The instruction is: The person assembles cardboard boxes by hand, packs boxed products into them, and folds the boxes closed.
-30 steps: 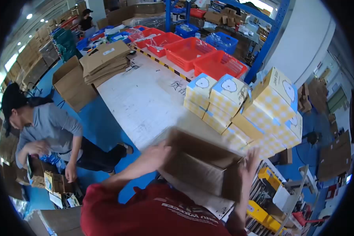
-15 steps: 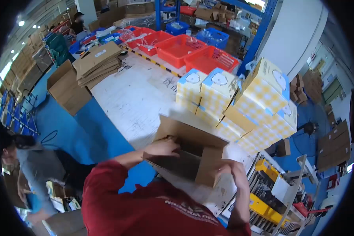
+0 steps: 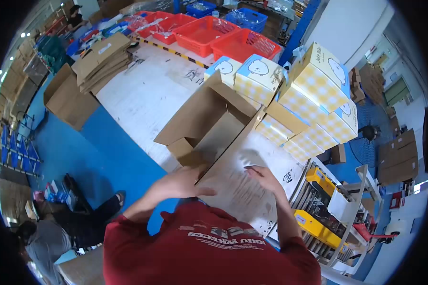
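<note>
"Carton (image 3: 209, 123) has swung up in the last half second: it sat low between the hands, and now it stands tilted beyond the left hand (image 3: 188, 182), toward the yellow boxes (image 3: 314, 90)."

"What does that mean for the work?"

"It seems to be mid-turn, flaps spread and inside showing, with the left hand apparently bearing most of it."

"How is that hand set?"

"Gripping the carton's near lower edge, thumb outside. Its other fingers are mostly hidden by the cardboard."

"And the right hand (image 3: 266, 180)?"

"Over the table (image 3: 142, 90), right of the carton's near side, fingers loosely bent. I can't tell whether it touches or pinches anything; cardboard and pale tabletop blend there."

"Anything else unclear?"

"The carton's underside is out of sight. Well left of the left hand, a person (image 3: 52, 242) bends low, partly lost in the dark rim."
</note>
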A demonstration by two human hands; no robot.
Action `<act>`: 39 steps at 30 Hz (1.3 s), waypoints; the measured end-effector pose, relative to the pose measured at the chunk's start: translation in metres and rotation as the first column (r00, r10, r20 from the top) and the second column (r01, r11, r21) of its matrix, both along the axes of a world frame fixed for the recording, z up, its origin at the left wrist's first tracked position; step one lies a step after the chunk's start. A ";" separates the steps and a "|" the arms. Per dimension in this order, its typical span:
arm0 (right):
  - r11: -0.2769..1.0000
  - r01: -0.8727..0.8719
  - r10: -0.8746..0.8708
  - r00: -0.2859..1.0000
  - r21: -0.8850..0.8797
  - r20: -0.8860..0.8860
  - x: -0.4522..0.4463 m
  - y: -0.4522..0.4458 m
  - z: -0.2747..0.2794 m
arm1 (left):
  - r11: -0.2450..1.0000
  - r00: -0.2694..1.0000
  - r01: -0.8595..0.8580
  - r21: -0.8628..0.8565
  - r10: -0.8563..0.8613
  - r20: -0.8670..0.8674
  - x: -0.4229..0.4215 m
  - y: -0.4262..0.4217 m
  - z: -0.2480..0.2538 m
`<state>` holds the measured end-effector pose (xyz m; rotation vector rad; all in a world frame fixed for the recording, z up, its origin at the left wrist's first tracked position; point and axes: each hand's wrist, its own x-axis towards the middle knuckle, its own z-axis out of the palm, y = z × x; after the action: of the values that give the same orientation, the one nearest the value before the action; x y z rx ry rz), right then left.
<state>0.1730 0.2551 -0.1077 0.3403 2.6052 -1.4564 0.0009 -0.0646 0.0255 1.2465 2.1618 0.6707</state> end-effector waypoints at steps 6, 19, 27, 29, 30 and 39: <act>0.945 0.291 -0.322 0.912 -0.152 -0.254 0.020 0.027 0.059 | 0.947 0.983 -0.146 -0.285 0.172 0.067 -0.012 0.010 -0.004; 0.980 -0.141 0.047 0.852 -0.141 -0.522 0.033 0.083 0.117 | 0.937 0.789 -0.236 0.259 0.340 -0.511 -0.064 0.050 -0.035; 0.925 0.230 -0.338 0.862 -0.302 -0.377 0.010 0.055 0.108 | 0.798 0.921 -0.353 0.489 0.204 0.331 -0.095 0.079 -0.114; 0.791 0.021 -0.116 0.986 -0.612 -0.117 0.052 0.040 0.064 | 0.857 0.938 -0.289 0.426 0.164 0.305 -0.099 0.066 -0.115; 0.646 -0.003 -0.058 0.997 -0.763 -0.053 0.064 0.037 0.053 | 0.904 0.949 -0.235 0.358 0.135 0.283 -0.100 0.059 -0.114; 0.785 0.560 -0.520 0.828 0.264 -0.210 0.054 0.027 0.135 | 0.916 0.825 -0.352 0.193 0.400 -0.399 -0.063 0.099 -0.103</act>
<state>0.2272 0.2825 0.0275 1.1620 3.0022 -1.1973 -0.0624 0.0339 -0.0777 1.1049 2.8257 0.7323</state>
